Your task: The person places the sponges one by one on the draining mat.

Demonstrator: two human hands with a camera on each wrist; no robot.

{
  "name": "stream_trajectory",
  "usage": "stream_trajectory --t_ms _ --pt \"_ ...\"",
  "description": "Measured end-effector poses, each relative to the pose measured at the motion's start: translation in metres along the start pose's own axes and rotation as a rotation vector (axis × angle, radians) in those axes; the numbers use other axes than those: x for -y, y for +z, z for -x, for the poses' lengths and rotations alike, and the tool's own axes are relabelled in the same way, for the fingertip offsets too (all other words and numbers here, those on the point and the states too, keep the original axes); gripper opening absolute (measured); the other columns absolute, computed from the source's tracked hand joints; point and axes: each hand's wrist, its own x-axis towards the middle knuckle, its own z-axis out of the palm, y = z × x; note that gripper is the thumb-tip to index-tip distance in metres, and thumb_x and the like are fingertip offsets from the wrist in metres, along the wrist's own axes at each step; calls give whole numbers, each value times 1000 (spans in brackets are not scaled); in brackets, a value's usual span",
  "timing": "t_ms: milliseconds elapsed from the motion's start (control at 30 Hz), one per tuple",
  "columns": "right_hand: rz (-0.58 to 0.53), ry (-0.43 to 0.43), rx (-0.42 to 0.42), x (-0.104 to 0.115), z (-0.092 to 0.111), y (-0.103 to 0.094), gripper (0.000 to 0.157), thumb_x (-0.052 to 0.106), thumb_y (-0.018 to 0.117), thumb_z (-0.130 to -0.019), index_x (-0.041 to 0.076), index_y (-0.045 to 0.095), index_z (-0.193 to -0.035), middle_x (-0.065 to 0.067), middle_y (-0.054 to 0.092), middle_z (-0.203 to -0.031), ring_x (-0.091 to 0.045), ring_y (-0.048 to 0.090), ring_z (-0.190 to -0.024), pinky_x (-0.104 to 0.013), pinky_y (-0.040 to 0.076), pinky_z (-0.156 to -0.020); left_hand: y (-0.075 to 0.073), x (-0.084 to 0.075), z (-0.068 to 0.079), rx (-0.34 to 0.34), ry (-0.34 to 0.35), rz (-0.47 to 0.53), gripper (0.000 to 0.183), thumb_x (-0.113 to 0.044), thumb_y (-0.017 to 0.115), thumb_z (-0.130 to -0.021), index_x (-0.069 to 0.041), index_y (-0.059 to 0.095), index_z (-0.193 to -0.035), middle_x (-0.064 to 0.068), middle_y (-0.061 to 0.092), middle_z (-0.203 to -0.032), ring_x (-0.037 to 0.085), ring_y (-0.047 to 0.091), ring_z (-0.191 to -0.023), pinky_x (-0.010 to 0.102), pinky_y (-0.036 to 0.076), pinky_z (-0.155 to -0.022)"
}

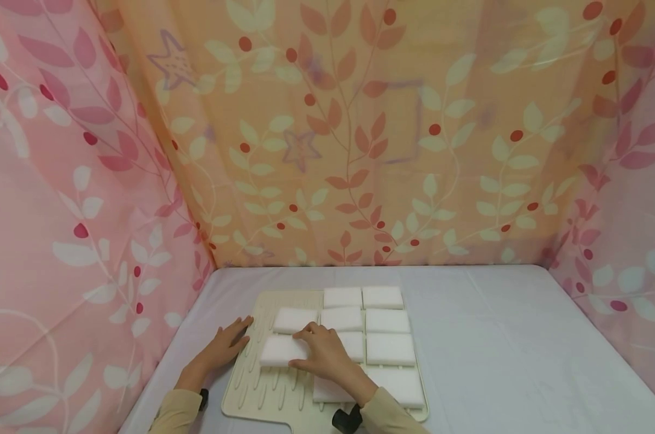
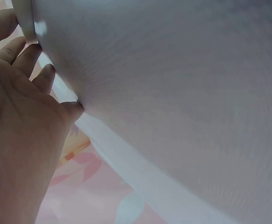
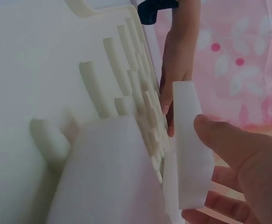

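Observation:
In the head view, my right hand (image 1: 327, 354) pinches a white sponge block (image 1: 280, 351) between thumb and fingers, over the left half of a cream ridged mat (image 1: 239, 402). The right wrist view shows that sponge block (image 3: 188, 149) held edge-on, with the thumb on one side and the fingers on the other. Whether it touches the mat is unclear. Fingers extended, my left hand (image 1: 224, 348) rests at the mat's left edge. The left wrist view shows this hand (image 2: 28, 98) with fingertips against the white surface.
Several more white sponge blocks (image 1: 388, 321) lie in rows on the right part of the mat, and another block (image 1: 296, 319) lies just beyond the held one. A white-covered table (image 1: 490, 355) extends to the right. Patterned curtains (image 1: 349, 132) enclose the back and sides.

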Motion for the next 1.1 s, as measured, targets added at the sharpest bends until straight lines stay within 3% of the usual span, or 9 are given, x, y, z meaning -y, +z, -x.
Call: stream_trajectory --t_ms 467,767,933,1100 --pt "131 -14 60 2 2 13 58 55 72 -71 24 61 -119 4 56 -106 -15 54 -90 -38 39 -82 -1 -3 4 4 5 10 53 -24 53 -94 -4 38 -141 20 37 -144 43 27 -134 72 6 -99" --pt "96 -23 52 -5 2 10 60 54 73 -70 24 60 -120 3 55 -108 -16 53 -92 -40 39 -82 -3 -6 1 -1 6 -10 53 -24 53 -94 -3 39 -141 20 38 -143 44 28 -133 72 7 -99" --pt "87 -8 58 -10 0 5 59 54 72 -72 25 58 -122 3 55 -109 -16 54 -95 -41 40 -85 -7 -4 0 -5 23 -50 53 -25 54 -93 -2 40 -139 21 40 -142 45 31 -132 73 12 -97" --pt "31 -32 49 -13 -1 -4 55 50 70 -76 23 58 -123 3 54 -110 -16 53 -94 -41 39 -86 -10 0 1 -58 65 -92 51 -23 56 -92 0 44 -136 22 46 -137 45 39 -126 71 21 -95"
